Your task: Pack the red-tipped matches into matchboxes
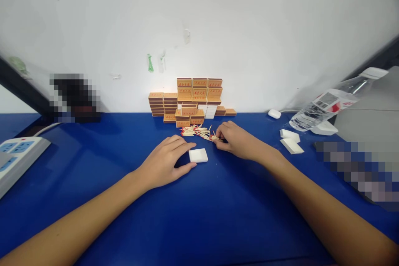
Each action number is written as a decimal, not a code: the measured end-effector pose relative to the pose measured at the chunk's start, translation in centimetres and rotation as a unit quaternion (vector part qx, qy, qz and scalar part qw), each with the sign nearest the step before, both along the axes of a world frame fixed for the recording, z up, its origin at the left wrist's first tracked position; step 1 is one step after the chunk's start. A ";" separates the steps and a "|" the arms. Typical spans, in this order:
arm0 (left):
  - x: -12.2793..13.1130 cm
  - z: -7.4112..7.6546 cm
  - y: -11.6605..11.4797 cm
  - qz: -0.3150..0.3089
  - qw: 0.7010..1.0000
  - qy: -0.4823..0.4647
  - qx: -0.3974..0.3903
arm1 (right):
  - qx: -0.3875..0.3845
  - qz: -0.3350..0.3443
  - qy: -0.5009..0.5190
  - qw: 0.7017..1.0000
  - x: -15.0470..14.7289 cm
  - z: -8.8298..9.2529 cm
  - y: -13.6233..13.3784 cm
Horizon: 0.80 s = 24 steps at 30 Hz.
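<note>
My left hand [166, 160] rests on the blue table [199, 216], thumb and fingers loosely apart around the left side of a small white matchbox tray [198, 155], touching it. My right hand [235, 139] is curled at the right end of a loose heap of red-tipped matches [199, 131], fingers pinched on several of them. Behind the heap stands a stack of orange-brown matchboxes [193, 99] against the white wall.
A white power strip [15, 153] lies at the left edge. Two white trays [290, 140], a small white earbud case [274, 113] and a tilted clear water bottle [330, 106] are at the right. Blurred patches sit at back left and right.
</note>
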<state>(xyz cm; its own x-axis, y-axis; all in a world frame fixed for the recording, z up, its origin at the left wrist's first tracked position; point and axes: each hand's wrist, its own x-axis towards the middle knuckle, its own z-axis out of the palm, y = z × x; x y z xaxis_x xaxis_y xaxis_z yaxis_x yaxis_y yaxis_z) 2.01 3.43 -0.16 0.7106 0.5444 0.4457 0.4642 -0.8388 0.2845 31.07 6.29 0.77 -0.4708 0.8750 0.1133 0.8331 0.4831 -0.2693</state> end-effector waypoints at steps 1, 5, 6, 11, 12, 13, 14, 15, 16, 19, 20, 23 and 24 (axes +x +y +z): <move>0.0 0.0 0.0 0.001 1.000 0.001 0.001 | 0.011 0.002 -0.008 1.000 -0.2 0.0 -0.1; -0.2 -0.1 0.2 0.012 1.000 0.012 0.001 | 0.048 0.011 -0.014 0.999 -0.9 0.0 -0.6; -0.2 -0.1 0.2 0.012 1.000 0.013 0.002 | 0.051 0.013 -0.008 0.999 -1.0 0.0 -0.7; -0.2 -0.1 0.3 0.014 1.000 0.009 0.002 | 0.020 0.014 0.019 1.000 -1.1 0.0 -1.1; -0.2 -0.1 0.3 0.016 1.000 0.009 0.001 | 0.015 0.016 0.016 1.000 -1.1 0.0 -1.2; -0.2 0.0 0.3 0.017 1.000 0.010 0.000 | 0.014 0.018 0.010 1.000 -1.2 0.1 -1.3; -0.2 0.1 0.3 0.018 1.000 0.011 0.000 | 0.017 0.020 0.002 1.000 -1.2 0.3 -1.3; -0.2 0.1 0.3 0.018 1.000 0.013 0.000 | 0.021 0.021 -0.008 1.000 -1.3 0.3 -1.3; -0.2 0.2 0.2 0.018 1.000 0.014 0.001 | 0.028 0.022 -0.020 0.999 -1.4 0.4 -1.4; -0.1 0.2 0.2 0.013 1.000 0.014 0.010 | 0.053 0.027 -0.057 0.997 -1.7 0.1 -1.2; -0.1 0.2 0.2 0.013 1.000 0.013 0.014 | 0.062 0.032 -0.065 0.995 -1.7 0.0 -1.2; -0.1 0.0 0.2 0.015 1.000 0.013 0.023 | 0.091 0.050 -0.061 0.993 -1.6 -0.7 -1.1; -0.2 -0.1 0.2 0.015 0.999 0.015 0.024 | 0.101 0.055 -0.053 0.992 -1.5 -0.9 -1.1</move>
